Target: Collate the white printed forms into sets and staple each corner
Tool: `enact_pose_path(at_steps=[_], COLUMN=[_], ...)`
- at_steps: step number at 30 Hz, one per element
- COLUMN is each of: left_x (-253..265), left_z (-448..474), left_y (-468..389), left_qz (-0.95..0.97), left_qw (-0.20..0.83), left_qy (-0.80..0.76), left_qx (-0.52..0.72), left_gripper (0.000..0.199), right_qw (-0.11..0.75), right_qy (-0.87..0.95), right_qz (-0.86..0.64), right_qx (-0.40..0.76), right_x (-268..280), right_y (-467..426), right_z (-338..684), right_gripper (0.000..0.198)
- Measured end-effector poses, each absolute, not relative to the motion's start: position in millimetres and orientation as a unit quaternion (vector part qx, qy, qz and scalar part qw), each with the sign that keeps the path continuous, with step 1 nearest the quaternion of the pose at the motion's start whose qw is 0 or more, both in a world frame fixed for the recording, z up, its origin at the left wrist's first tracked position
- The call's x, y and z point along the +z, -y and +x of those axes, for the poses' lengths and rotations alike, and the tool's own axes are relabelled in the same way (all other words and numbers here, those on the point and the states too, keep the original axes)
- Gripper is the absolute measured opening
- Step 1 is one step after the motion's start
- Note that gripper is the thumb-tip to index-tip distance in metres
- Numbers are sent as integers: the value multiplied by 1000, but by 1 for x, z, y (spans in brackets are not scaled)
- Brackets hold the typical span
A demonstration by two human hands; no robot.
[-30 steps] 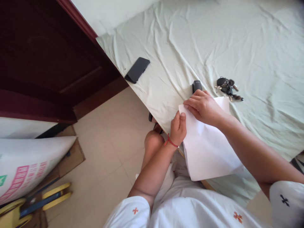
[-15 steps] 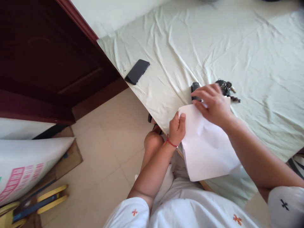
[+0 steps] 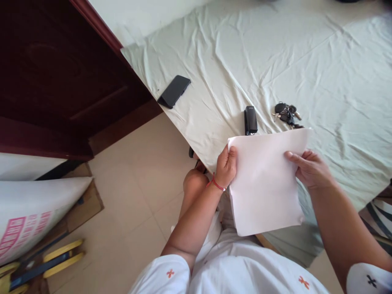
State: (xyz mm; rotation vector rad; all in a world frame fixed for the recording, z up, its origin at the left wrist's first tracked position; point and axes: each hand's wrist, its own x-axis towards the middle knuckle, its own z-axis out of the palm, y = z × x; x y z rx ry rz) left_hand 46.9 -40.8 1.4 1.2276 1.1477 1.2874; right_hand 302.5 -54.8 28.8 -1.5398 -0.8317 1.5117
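Observation:
A stack of white paper sheets (image 3: 265,183) is held between my two hands, over the near edge of the cloth-covered table. My left hand (image 3: 226,166), with a red string at its wrist, grips the upper left edge, thumb on top. On the right edge my right hand (image 3: 314,168) is closed, its thumb resting on the top sheet and its fingers partly beneath. Just beyond the paper's far edge lies a black stapler (image 3: 251,120). A bunch of keys (image 3: 287,113) sits to the right of the stapler, its lowest part close to the paper.
A pale green wrinkled cloth (image 3: 214,90) covers the table. A black phone-like case (image 3: 174,91) lies by its left edge. Left are a dark red door (image 3: 61,81), a white printed sack (image 3: 36,212) and a yellow and blue object (image 3: 49,265) on the floor.
My right hand has moved from above the stapler down to the paper's right edge and taken hold of it. The sheets now lie flatter, and the stapler and keys show more fully.

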Motion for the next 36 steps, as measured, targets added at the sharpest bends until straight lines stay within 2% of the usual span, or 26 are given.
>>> enact_pose_path(at_steps=[4,7,19,28,31,36], left_x=[0,-2,0,-2,-3,-3], left_z=[45,42,40,34,35,37], left_y=[36,33,37,29,29,30], left_qz=[489,482,460,515,501,532], left_qw=[480,511,571,504,506,473], left_qy=[-482,-455,-440,-457,-482,-500], left_qx=[546,547,519,521,510,493], left_gripper=[56,54,52,39,42,42], right_qw=[355,336,348,265,273,359], right_qy=[363,378,286,279,279,309], right_qz=[-646,-656,-633,-655,-656,-641], right_qx=[570,560,630,650,646,604], right_x=[42,52,48,53,44,31], right_y=[44,39,54,55,55,57], right_z=[295,295,299,301,303,306], right_gripper=[35,39,39,35,33,38])
